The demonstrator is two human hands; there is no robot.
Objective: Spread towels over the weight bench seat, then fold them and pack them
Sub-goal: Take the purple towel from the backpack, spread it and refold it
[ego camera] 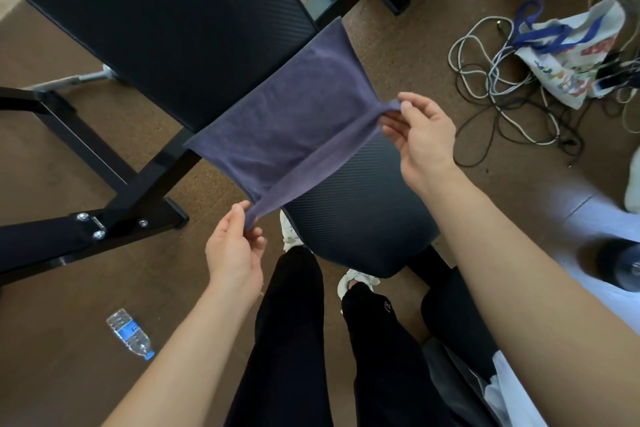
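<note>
A purple-blue towel (pixel 294 111) lies across the black weight bench seat (pixel 363 208), its far part resting near the gap below the backrest (pixel 156 10). My left hand (pixel 235 250) pinches the towel's near left corner. My right hand (pixel 419 139) pinches the near right corner. The near edge is lifted and pulled taut between the two hands, above the seat. The towel's far corners hang over the bench sides.
A plastic water bottle (pixel 130 333) lies on the brown floor at lower left. A printed tote bag (pixel 571 48) and tangled cables (pixel 502 87) lie at right. The bench's black frame (pixel 104 184) spreads left. My legs in black trousers stand against the seat's near end.
</note>
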